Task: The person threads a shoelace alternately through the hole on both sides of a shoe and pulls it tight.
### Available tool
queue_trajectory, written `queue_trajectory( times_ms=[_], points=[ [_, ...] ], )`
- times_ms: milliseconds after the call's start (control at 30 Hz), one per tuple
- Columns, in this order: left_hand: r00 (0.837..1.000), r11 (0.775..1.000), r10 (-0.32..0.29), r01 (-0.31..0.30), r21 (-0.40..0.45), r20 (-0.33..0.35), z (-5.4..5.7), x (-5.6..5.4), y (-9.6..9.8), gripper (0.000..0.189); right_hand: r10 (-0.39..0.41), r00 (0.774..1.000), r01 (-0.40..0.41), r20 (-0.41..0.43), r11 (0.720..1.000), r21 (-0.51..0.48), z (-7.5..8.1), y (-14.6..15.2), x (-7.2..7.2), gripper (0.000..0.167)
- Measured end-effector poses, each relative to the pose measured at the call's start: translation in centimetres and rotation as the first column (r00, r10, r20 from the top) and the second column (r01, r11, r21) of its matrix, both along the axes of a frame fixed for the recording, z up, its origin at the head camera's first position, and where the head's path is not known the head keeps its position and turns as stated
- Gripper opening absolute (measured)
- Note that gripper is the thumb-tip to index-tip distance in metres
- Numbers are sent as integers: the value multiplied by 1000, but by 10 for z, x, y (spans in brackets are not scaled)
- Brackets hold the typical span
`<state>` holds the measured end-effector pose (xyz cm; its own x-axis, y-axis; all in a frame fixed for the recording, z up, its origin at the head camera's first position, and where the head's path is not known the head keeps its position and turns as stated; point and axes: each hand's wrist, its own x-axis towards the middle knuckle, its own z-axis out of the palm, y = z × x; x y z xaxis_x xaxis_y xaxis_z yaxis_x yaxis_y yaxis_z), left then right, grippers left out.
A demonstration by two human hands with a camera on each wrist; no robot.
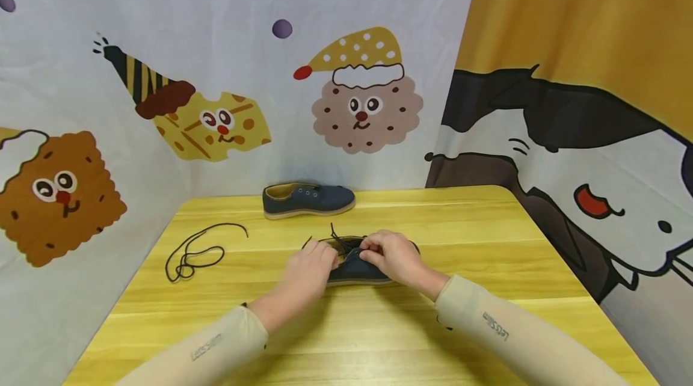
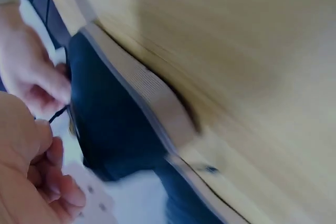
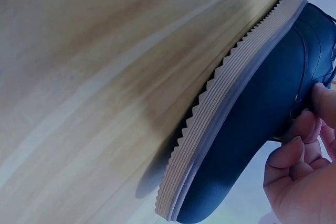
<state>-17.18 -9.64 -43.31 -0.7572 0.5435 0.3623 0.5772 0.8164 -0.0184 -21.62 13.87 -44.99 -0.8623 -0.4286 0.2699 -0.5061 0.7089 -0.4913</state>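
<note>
A dark blue lace-up shoe (image 1: 357,273) with a pale sole stands on the table between my hands, toe to the right. At its opening, my left hand (image 1: 310,267) pinches a thin black shoelace (image 2: 58,114), which runs taut to the shoe in the left wrist view. My right hand (image 1: 396,258) pinches the shoe's eyelet flap, thumb and fingertips (image 3: 304,124) right at its edge. A loose lace end (image 1: 333,231) sticks up behind the opening. My fingers partly hide the eyelets.
A matching blue shoe (image 1: 335,198) without a visible lace stands at the table's back edge. To the left lies a loose black shoelace (image 1: 186,254) in loops. The wooden table (image 1: 379,338) meets a cartoon-printed curtain (image 1: 233,1) behind.
</note>
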Motion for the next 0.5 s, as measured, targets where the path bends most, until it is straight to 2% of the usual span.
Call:
queue_trajectory(
  times_ms=[67, 133, 200, 267, 300, 400, 500],
  points=[
    [993, 995, 63, -71, 73, 102, -1, 8, -26, 12, -3, 1000, 3, 11, 1000, -3, 0, 0, 1, 5],
    [973, 984, 122, -144, 105, 194, -1, 15, -56, 12, -7, 1000, 7, 16, 1000, -3, 0, 1, 1, 5],
    [938, 967, 194, -231, 104, 287, -3, 24, -89, 11, -10, 1000, 10, 18, 1000, -3, 0, 1, 2, 5],
    [899, 954, 242, -289, 79, 366, -4, 31, -120, 10, -19, 1000, 19, 21, 1000, -1, 0, 1, 2, 5],
    [876, 948, 262, -311, 59, 406, -4, 35, -134, 10, -23, 1000, 23, 19, 1000, -2, 0, 1, 2, 5],
    [791, 927, 318, -375, 4, 523, -4, 46, -168, 8, -33, 999, 34, 25, 999, -1, -1, 2, 3, 5],
    [693, 904, 355, -426, -40, 628, -3, 54, -190, 9, -34, 999, 34, 27, 999, 5, -2, 1, 2, 5]
  ],
)
